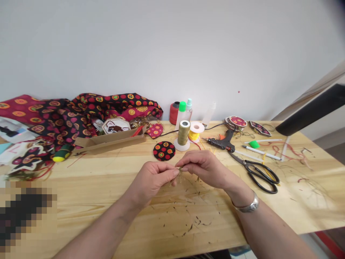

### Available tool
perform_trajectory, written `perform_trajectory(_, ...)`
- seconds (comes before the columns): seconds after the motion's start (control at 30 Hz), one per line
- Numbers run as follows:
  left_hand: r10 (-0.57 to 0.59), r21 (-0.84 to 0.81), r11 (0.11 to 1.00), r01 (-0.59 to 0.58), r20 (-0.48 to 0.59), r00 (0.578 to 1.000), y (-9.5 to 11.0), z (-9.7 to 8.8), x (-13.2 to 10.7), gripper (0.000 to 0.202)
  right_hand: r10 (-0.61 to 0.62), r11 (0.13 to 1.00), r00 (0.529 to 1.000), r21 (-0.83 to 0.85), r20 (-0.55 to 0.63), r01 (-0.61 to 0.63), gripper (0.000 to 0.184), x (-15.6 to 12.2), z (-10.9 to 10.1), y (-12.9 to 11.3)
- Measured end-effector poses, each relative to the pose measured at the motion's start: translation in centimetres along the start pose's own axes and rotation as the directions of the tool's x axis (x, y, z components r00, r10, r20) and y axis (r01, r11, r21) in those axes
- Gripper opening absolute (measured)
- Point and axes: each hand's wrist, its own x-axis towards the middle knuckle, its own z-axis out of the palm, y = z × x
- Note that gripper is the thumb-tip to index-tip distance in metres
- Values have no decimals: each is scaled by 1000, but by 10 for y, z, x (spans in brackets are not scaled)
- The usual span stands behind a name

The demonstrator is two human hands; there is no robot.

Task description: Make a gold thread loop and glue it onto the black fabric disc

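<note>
Over the middle of the wooden table, my left hand (153, 178) and my right hand (206, 167) meet fingertip to fingertip. Both pinch a small bundle of thin olive threads (181, 172), whose loose ends fan out below the fingers. How the threads are joined is mostly hidden. Just beyond the hands stand a spool of olive thread (184, 133) and a spool of yellow cord (196, 133). A round black patterned fabric disc (164, 150) lies behind my left hand. To the right of my right hand are black-handled scissors (260, 172), their blades apart.
A glue gun (222, 141) lies behind the scissors, near a white pen (265, 154). Patterned cloth (81, 111) and a cardboard tray (113, 141) are at the left. Bottles (182, 113) stand by the wall. Dark scraps (198, 218) litter the table (129, 230).
</note>
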Motion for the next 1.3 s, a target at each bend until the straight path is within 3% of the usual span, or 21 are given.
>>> perform_trajectory(0.3,7,70,998,-5,-37,999,2,0,0,22,-57,994,998,-92,7,57,12,-1,-4,-1)
perform_trajectory(0.73,-75,-211,974,86,59,995,-1,2,1,20,-141,929,989,-338,46,148,21,-6,-1,-7)
perform_trajectory(0.83,-76,-266,960,89,60,995,-2,1,1,21,-131,938,991,-323,-2,123,21,-5,2,-8)
perform_trajectory(0.97,-94,-417,905,83,-4,996,-4,-2,4,19,8,986,990,-166,-143,-32,16,-1,6,-6)
perform_trajectory(1.07,-134,-543,839,44,-127,983,-4,-5,8,20,253,967,936,84,-245,-240,12,3,9,-3)
perform_trajectory(1.13,-146,-549,836,11,-202,968,-4,-4,10,23,429,888,862,299,-270,-349,13,5,11,-2)
perform_trajectory(1.2,-148,-505,863,6,-243,959,-6,0,10,25,545,785,801,487,-247,-383,16,7,15,0)
perform_trajectory(1.3,-154,-463,886,24,-245,957,-9,7,9,31,600,638,785,687,-158,-349,23,8,23,2)
